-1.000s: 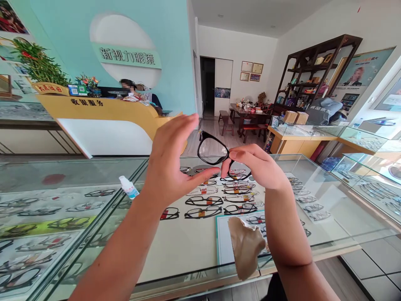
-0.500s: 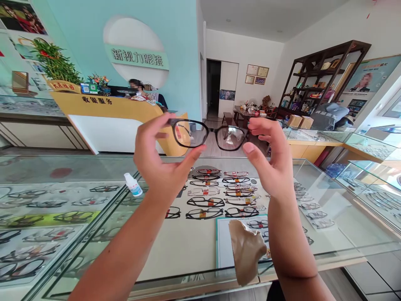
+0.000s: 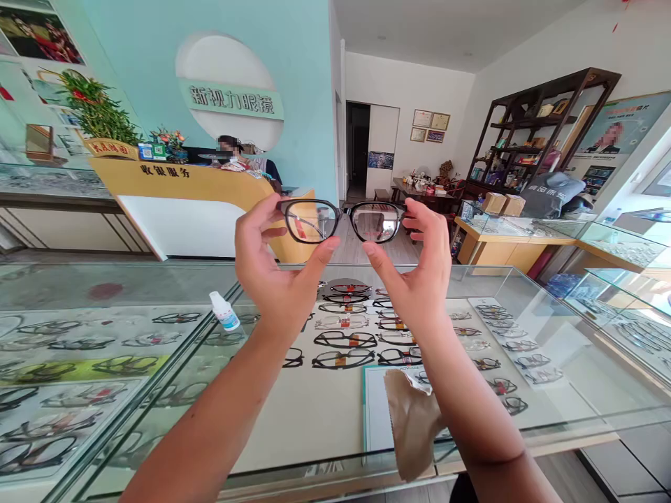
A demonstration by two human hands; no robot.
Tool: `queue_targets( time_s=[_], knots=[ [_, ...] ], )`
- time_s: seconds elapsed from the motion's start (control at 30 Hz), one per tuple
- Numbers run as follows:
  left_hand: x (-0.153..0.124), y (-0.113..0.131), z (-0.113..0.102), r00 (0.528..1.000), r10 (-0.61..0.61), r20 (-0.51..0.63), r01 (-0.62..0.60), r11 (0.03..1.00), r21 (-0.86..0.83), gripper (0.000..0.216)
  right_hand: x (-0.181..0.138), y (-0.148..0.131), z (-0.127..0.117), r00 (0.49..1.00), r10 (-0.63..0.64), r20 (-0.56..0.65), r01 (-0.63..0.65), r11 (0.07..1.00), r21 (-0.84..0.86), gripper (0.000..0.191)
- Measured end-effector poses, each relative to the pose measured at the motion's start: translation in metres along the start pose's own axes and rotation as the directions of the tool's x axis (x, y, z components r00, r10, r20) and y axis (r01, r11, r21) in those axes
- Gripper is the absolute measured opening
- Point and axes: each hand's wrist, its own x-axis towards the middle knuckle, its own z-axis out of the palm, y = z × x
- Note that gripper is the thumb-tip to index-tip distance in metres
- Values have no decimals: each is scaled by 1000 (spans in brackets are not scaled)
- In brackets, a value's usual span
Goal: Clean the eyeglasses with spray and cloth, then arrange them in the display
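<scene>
A pair of black-framed eyeglasses point(image 3: 344, 210) is held up in the air above the glass display counter point(image 3: 293, 433), lenses upright. My left hand point(image 3: 277, 258) grips the frame at its left end, thumb just under the left lens. At the other end my right hand point(image 3: 419, 262) is closed on the frame, its thumb at the lower edge of the right lens. Below, a tan cleaning cloth point(image 3: 412, 423) hangs over the counter's near edge. A small white bottle point(image 3: 224, 311) stands on the glass left of my left forearm.
Rows of eyeglasses point(image 3: 344, 340) lie inside the counter under the glass. Beyond it stands a yellow and white reception desk point(image 3: 183, 209) with a person point(image 3: 231, 150) behind it. A dark wooden shelf point(image 3: 535, 122) and more glass cases point(image 3: 524, 227) are at the right.
My right hand has moved left and now grips the right end of the eyeglasses, fingers closer in. The eyeglasses have shifted slightly left and sit more level.
</scene>
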Motion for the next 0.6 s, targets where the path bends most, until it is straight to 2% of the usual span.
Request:
queue_targets(
  time_s=[0.07,0.27,0.47,0.6],
  knots=[
    [-2,-6,2,999,48,-1,-48,999,0,79,0,4,0,999,-42,-16,42,998,-41,65],
    [-4,-8,2,999,51,10,-51,999,5,81,-1,6,1,998,-49,-27,47,996,-70,67],
    [-2,-7,2,994,99,56,-95,993,-77,85,-2,6,-1,998,49,-28,-50,998,-40,63],
    [-2,-8,1,993,97,64,-95,995,-41,79,-4,8,0,992,115,-50,-115,993,0,65]
  ],
)
